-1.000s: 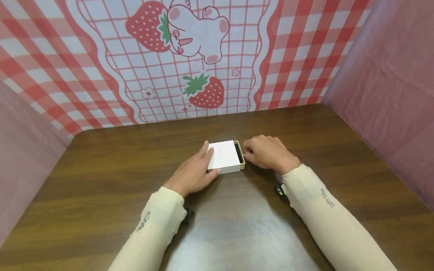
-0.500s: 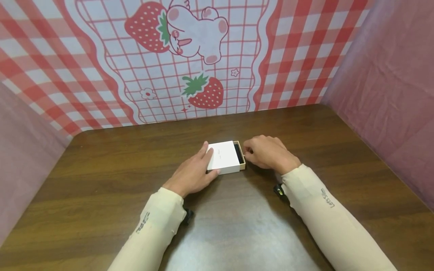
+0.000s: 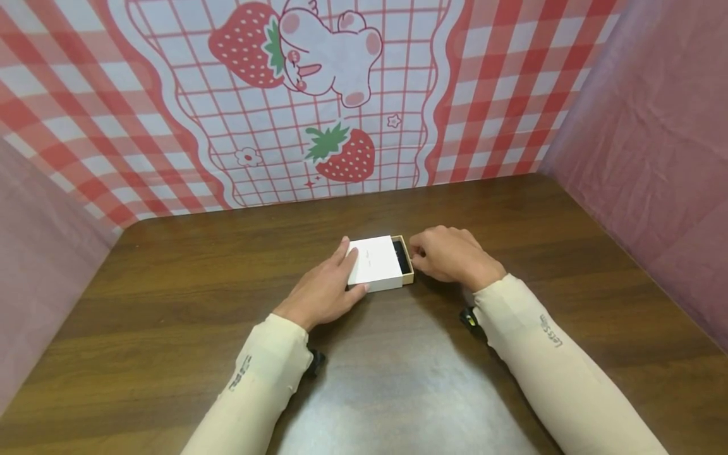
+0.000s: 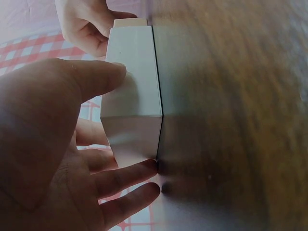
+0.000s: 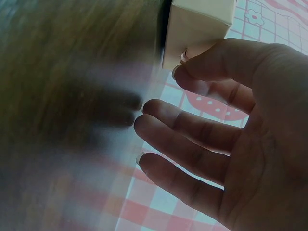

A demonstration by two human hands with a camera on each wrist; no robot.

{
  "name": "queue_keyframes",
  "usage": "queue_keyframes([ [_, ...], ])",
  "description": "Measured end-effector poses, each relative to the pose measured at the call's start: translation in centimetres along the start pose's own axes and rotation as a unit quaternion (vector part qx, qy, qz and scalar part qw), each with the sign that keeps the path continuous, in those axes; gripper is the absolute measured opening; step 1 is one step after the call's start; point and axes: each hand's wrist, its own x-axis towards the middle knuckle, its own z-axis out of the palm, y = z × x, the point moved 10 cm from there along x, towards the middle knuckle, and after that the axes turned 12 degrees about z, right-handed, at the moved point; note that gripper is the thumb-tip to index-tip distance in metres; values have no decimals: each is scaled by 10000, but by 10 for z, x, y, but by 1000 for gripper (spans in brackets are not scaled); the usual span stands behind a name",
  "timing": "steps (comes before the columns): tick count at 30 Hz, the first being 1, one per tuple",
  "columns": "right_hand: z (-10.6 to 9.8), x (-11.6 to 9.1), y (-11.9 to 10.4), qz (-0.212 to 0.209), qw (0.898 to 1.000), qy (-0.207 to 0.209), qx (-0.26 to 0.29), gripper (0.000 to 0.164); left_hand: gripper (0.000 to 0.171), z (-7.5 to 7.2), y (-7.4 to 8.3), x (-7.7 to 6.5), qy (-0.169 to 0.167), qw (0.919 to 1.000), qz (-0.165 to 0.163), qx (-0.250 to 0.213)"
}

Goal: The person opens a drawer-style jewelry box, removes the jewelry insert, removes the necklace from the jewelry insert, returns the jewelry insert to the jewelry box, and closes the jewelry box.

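Note:
A white drawer-style box (image 3: 373,260) lies on the table, its cream inner tray (image 3: 408,278) sticking out a little at the right end. Something black (image 3: 401,256) shows inside the tray. My left hand (image 3: 324,291) holds the white sleeve from the left. In the left wrist view its thumb (image 4: 103,77) presses the near side, while the other fingers reach round the far side and end. My right hand (image 3: 449,256) is at the tray's outer end. Thumb and index finger pinch a small pull tab (image 5: 184,56) there; the remaining fingers are loosely bent below it.
The brown wooden table (image 3: 170,303) extends on all sides of the box. Behind it hangs a red and white checked cloth (image 3: 495,95) with strawberries, and pink cloth (image 3: 648,145) closes off both sides.
The tray has slid slightly farther right out of the sleeve, and my right hand has shifted a little right with it. My left hand stays in place on the sleeve.

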Motion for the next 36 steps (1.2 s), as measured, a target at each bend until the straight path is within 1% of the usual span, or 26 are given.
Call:
queue_keyframes([
  [12, -1, -1, 1, -48, 10000, 53, 61, 12, 76, 0, 2, 1, -43, 10000, 18, 46],
  [21, 0, -1, 0, -117, 9999, 71, 42, 12, 76, -1, 4, 1, 28, 9999, 86, 103],
  [29, -2, -1, -1, -110, 9999, -1, 4, 13, 75, -1, 3, 1, 52, 9999, 99, 128],
  [36, -1, -1, 1, -86, 10000, 19, -15, 15, 74, -1, 4, 2, 50, 9998, 127, 121],
])
